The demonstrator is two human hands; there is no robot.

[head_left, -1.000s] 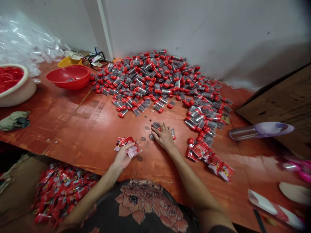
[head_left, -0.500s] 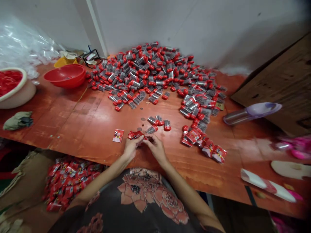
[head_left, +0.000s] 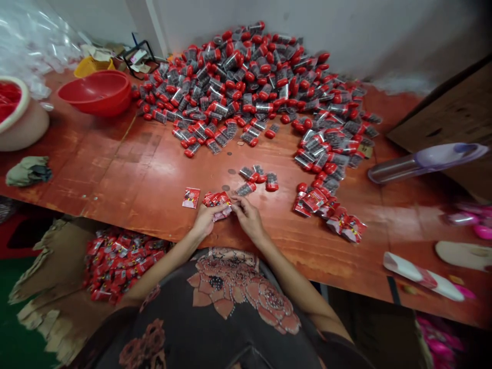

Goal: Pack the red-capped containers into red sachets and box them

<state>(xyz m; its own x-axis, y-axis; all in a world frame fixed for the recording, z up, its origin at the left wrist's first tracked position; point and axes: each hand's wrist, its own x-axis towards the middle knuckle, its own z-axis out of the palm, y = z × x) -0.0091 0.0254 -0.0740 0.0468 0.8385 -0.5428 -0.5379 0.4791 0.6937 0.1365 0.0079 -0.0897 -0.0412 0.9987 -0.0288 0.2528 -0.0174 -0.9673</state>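
Observation:
My left hand (head_left: pixel 205 220) is closed on a small bunch of red printed packets (head_left: pixel 216 199), held just over the table's near side. My right hand (head_left: pixel 249 219) meets it from the right, its thumb and fingers pinched at the packets' edge; what lies between those fingertips is too small to make out. A single red packet (head_left: pixel 191 198) lies flat to the left of my hands. Just beyond my right hand are several small clear tubes with red caps (head_left: pixel 271 181) and dark contents. More filled red packets (head_left: pixel 352 228) lie farther right.
A big heap of red-capped tubes (head_left: pixel 234 87) covers the back. Red bowls (head_left: pixel 98 95) and a white tub (head_left: pixel 28 120) stand left. An open carton of red packets (head_left: pixel 119 261) sits below the edge. A purple scoop (head_left: pixel 426 161) lies near a cardboard box (head_left: pixel 453 118).
The view has tilted and shifted slightly, so the heap looks nearer. The packets in my left hand are fanned out more, with a pale lower face now showing. Both hands stay together.

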